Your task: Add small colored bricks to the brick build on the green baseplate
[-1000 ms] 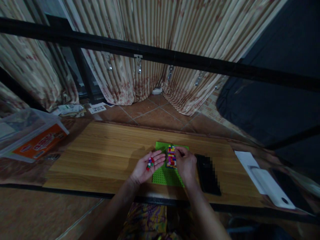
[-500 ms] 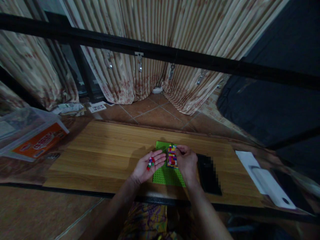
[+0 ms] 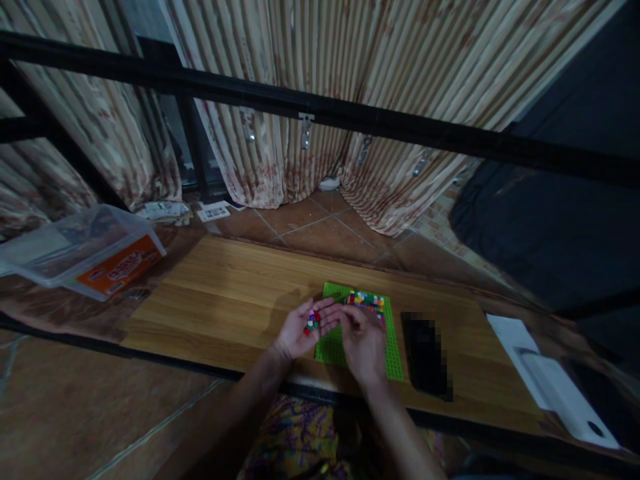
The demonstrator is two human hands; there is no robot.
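Note:
My left hand (image 3: 299, 331) is held palm up, its fingers stretched out to the right. It holds a small heap of coloured building bricks (image 3: 312, 321) in the palm, red, white, green and purple among them. Right beside those fingertips, my right hand (image 3: 364, 343) has its thumb and fingers pinched together; whatever is between them is too small or hidden to make out. Both hands hover over a green studded baseplate (image 3: 394, 360). On its far part stands a multicoloured brick build (image 3: 367, 298), partly covered by my right hand.
A black phone-like object (image 3: 425, 357), partly pixelated, lies right of the baseplate on the wooden table (image 3: 215, 287). White items (image 3: 555, 380) lie at the table's right end. A clear plastic box (image 3: 95, 247) with an orange label stands at the left. A black bar (image 3: 320, 107) crosses before the curtains.
My right hand has moved from the brick build back toward my left hand's fingertips, uncovering more of the build. The whole view has shifted slightly; the bricks still lie in my left palm.

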